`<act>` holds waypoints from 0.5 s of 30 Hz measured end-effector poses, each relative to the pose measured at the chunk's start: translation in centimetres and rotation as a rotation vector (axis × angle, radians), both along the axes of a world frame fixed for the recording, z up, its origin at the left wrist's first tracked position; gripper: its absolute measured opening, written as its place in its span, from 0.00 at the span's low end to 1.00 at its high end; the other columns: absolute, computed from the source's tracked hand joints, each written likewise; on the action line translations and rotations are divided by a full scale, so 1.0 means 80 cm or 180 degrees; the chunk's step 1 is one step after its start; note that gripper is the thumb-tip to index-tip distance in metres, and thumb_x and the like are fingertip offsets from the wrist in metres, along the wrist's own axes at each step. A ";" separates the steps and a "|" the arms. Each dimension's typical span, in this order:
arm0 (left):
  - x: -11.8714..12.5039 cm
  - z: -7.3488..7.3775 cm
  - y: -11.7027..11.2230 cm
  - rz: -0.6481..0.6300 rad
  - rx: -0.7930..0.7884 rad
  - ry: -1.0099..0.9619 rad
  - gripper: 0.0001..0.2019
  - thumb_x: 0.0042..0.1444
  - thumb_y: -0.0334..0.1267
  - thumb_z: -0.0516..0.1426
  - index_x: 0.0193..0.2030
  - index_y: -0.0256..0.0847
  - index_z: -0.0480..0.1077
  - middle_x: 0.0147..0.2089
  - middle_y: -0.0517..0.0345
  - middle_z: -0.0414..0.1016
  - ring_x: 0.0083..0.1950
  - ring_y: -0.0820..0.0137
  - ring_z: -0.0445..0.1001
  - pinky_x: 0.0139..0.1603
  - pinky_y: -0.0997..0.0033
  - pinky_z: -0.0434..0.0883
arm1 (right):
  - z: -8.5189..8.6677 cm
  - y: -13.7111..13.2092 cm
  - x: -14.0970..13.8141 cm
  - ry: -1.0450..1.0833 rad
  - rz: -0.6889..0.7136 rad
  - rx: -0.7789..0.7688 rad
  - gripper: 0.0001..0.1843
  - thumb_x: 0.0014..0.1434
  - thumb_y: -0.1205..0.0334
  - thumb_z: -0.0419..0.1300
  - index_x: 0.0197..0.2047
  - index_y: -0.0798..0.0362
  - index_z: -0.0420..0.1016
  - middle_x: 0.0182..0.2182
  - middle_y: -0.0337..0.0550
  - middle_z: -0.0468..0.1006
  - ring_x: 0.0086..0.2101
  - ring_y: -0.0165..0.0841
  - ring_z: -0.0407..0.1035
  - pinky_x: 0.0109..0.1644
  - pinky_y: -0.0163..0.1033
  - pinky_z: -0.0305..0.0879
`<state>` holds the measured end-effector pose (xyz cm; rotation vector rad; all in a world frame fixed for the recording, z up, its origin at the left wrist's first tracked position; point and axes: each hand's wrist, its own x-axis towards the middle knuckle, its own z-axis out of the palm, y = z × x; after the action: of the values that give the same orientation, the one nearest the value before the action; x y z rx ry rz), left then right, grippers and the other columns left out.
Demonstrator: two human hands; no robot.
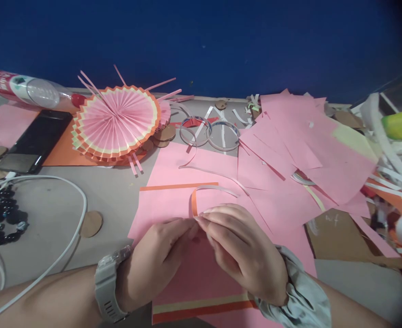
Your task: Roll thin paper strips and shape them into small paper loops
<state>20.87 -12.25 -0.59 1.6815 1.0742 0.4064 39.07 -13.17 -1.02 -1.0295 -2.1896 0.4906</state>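
My left hand and my right hand meet over pink paper sheets, fingertips pinched together. Between them they grip the end of a narrow orange paper strip. It rises from the fingers and bends over to the right, its paler side showing. My fingers hide the gripped end. Another orange strip lies flat on the pink paper just beyond. Under my wrists is a pink sheet edged with cream and orange bands.
Pleated pink paper rosettes stand back left, beside a black phone and a plastic bottle. A white cable loops at left near a beaded bracelet. Tape rolls lie behind; loose pink sheets pile at right.
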 end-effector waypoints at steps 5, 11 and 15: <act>0.000 -0.001 -0.001 -0.0076 -0.0093 0.0048 0.09 0.62 0.31 0.44 0.33 0.40 0.62 0.28 0.64 0.64 0.29 0.75 0.59 0.32 0.78 0.60 | 0.002 0.000 -0.001 -0.0082 -0.0091 0.0116 0.16 0.54 0.75 0.53 0.46 0.57 0.69 0.37 0.45 0.75 0.41 0.35 0.67 0.47 0.45 0.66; -0.001 -0.001 -0.003 -0.0103 -0.0133 0.0070 0.09 0.62 0.31 0.44 0.31 0.40 0.60 0.27 0.65 0.61 0.28 0.76 0.58 0.31 0.79 0.59 | 0.002 0.000 0.000 -0.0055 -0.0065 0.0127 0.15 0.53 0.76 0.54 0.44 0.60 0.70 0.37 0.47 0.75 0.41 0.34 0.67 0.48 0.44 0.65; -0.002 -0.001 -0.002 -0.0079 -0.0116 0.0084 0.09 0.62 0.32 0.44 0.32 0.40 0.61 0.29 0.65 0.64 0.30 0.76 0.59 0.32 0.79 0.59 | 0.002 0.000 0.000 -0.0084 -0.0084 0.0129 0.14 0.53 0.75 0.54 0.44 0.59 0.70 0.37 0.46 0.76 0.41 0.34 0.67 0.47 0.45 0.65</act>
<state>20.69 -12.44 -0.63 1.6703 1.0728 0.3476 39.05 -13.13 -0.82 -1.0474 -2.1973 0.4214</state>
